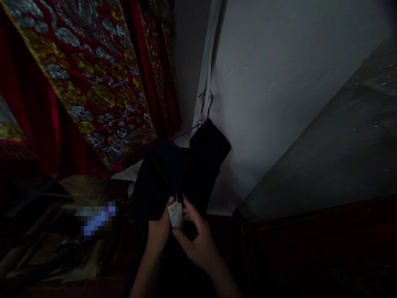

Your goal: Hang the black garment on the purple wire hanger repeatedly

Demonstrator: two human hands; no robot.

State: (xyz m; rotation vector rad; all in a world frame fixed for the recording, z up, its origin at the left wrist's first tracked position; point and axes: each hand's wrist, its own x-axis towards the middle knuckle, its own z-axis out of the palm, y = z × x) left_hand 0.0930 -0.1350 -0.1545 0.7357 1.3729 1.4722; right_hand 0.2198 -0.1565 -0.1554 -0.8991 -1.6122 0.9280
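Note:
A dark garment (164,174) hangs in front of me on a thin purple hanger (186,131). A small white tag (176,215) with dark marks, on a short white string, lies between my hands against the dark cloth. My left hand (158,229) is closed at the tag's left edge, thumb up; its other fingers are hidden. From the right, my right hand (200,238) is curled around the tag, its thumb at the lower edge and its fingers by the right side.
Red cloth with gold and silver embroidery (102,95) hangs at upper left. White straps (209,58) run down the pale wall (273,82) to the hanger. A wooden frame (93,260) is at lower left beside a blurred-out patch. A dark red surface (310,240) lies at lower right.

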